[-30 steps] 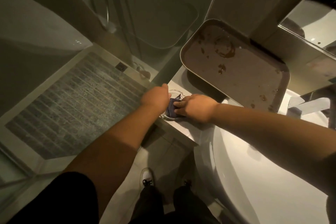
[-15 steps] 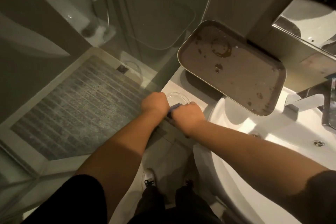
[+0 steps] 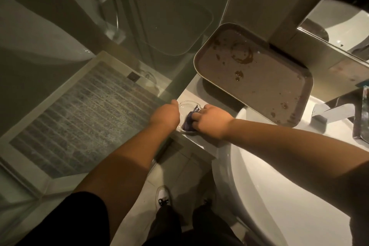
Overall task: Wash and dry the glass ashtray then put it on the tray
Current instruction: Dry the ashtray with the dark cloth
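A clear glass ashtray (image 3: 186,106) rests on the white counter ledge left of the basin. My left hand (image 3: 165,115) grips its left rim and holds it steady. My right hand (image 3: 211,121) presses a dark purple cloth (image 3: 189,121) into the ashtray's bowl. Part of the ashtray is hidden under both hands. Behind it, up and to the right, a brown tray (image 3: 279,94) with dark stains sits tilted over the counter and the basin's back edge.
A white basin (image 3: 269,195) fills the lower right, with a chrome tap (image 3: 335,112) at its far side. A glass shower wall (image 3: 139,56) stands at the left of the counter. A mirror (image 3: 339,32) hangs at the upper right. My shoes stand on the tiled floor below.
The right hand with the cloth has shifted back and forth inside the ashtray, now further right with more cloth showing. The left hand has stayed on the rim.
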{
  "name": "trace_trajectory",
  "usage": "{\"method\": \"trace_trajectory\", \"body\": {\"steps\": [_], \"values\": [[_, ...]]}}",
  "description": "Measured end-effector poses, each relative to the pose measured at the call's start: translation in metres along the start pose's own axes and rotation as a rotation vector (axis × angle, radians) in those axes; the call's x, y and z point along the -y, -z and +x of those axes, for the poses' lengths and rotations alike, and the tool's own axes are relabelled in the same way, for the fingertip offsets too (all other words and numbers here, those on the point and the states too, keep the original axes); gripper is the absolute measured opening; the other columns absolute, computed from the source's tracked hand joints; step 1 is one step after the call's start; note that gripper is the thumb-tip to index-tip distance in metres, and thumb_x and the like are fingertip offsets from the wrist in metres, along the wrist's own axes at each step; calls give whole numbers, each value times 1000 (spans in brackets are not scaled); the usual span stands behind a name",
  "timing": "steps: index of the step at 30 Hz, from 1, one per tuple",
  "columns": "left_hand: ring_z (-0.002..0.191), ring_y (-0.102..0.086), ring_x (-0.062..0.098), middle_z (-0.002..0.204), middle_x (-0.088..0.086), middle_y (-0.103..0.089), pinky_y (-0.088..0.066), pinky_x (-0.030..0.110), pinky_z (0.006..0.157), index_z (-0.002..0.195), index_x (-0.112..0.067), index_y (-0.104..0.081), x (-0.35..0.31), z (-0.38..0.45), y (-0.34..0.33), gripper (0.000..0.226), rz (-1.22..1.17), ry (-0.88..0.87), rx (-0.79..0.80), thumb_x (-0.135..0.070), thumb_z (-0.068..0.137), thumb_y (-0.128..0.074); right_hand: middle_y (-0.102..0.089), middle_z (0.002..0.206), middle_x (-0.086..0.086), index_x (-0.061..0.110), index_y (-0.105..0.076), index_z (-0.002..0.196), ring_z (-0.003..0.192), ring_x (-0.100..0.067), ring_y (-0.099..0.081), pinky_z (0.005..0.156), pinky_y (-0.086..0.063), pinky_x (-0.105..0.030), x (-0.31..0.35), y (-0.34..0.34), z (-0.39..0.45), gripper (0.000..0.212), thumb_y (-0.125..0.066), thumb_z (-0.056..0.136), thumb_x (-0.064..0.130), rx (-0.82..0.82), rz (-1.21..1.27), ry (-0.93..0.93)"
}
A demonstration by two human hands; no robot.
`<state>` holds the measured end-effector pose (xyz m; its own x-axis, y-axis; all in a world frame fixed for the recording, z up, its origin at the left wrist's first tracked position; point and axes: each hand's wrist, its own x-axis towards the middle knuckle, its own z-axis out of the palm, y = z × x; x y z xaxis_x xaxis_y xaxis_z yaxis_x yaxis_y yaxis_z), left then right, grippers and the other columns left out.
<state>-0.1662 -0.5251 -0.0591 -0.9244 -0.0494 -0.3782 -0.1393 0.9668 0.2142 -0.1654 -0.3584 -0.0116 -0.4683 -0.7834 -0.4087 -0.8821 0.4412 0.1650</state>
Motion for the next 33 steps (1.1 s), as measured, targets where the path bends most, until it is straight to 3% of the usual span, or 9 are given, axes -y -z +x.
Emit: {"method": "trace_trajectory", "body": {"steps": [3, 10, 12, 14, 16, 18, 21, 27, 33], "values": [[95, -62, 38, 106, 20, -64, -39, 37, 63, 114, -6, -41, -3, -4, -6, 22, -32, 46, -17, -9, 93, -42, -64, 107, -2, 25, -68, 111, 92, -22, -60, 82, -42, -33, 10, 0, 0, 29, -73, 82, 26, 3, 17, -87], [102, -61, 39, 112, 22, -64, -44, 38, 71, 113, -2, -43, -11, -17, -9, 23, -227, 190, 11, -13, 93, -46, -64, 110, -4, 24, -64, 117, 95, -25, -61, 82, -44, -36, 34, 1, 9, 25, -54, 94, 21, -12, 214, -259], [97, -63, 38, 109, 21, -64, -46, 35, 70, 115, 1, -47, -6, -17, -5, 26, -300, 212, 64, -13, 94, -44, -63, 112, -5, 22, -64, 119, 98, -26, -60, 84, -44, -38, 32, 1, 4, 26, -52, 96, 22, -40, 240, -226], [77, -65, 32, 91, 16, -65, -48, 27, 58, 115, 3, -53, 1, -17, 2, 29, -345, 168, 128, -15, 95, -41, -62, 113, -5, 21, -63, 120, 99, -27, -59, 85, -44, -39, 23, 1, -2, 26, -52, 97, 24, -59, 218, -124], [88, -64, 33, 100, 17, -64, -50, 33, 67, 119, -2, -52, 4, -13, 9, 34, -182, 77, 102, -25, 99, -38, -62, 113, -3, 23, -63, 119, 99, -26, -58, 86, -43, -39, 8, 4, -3, 26, -52, 97, 29, -28, 170, 5], [100, -59, 37, 112, 19, -62, -42, 38, 71, 118, -7, -47, 4, -5, 12, 36, -68, -2, 52, -35, 101, -35, -60, 115, -1, 24, -62, 120, 103, -26, -57, 89, -43, -40, -12, 11, 1, 28, -49, 98, 33, 56, 99, 96], [92, -59, 36, 108, 18, -63, -38, 38, 65, 114, -9, -41, -1, 4, 7, 21, 33, -69, 38, -23, 99, -36, -58, 120, -1, 23, -62, 122, 108, -26, -56, 95, -43, -39, -30, 17, 6, 29, -54, 95, 31, 134, 30, 126], [92, -62, 37, 105, 20, -65, -39, 38, 61, 116, -5, -38, -8, 1, -9, 23, -57, 50, -26, -10, 94, -39, -53, 131, -6, 20, -56, 130, 114, -26, -52, 98, -41, -37, 5, 11, -3, 56, -77, 78, 23, 208, 63, -167], [104, -60, 40, 113, 23, -63, -41, 38, 71, 111, -3, -41, -16, -11, -7, 28, -265, 173, 8, -26, 95, -44, -56, 121, -5, 16, -51, 123, 112, -24, -54, 88, -34, -37, 41, 9, 9, 34, -57, 90, 18, 144, 267, -378]]}}
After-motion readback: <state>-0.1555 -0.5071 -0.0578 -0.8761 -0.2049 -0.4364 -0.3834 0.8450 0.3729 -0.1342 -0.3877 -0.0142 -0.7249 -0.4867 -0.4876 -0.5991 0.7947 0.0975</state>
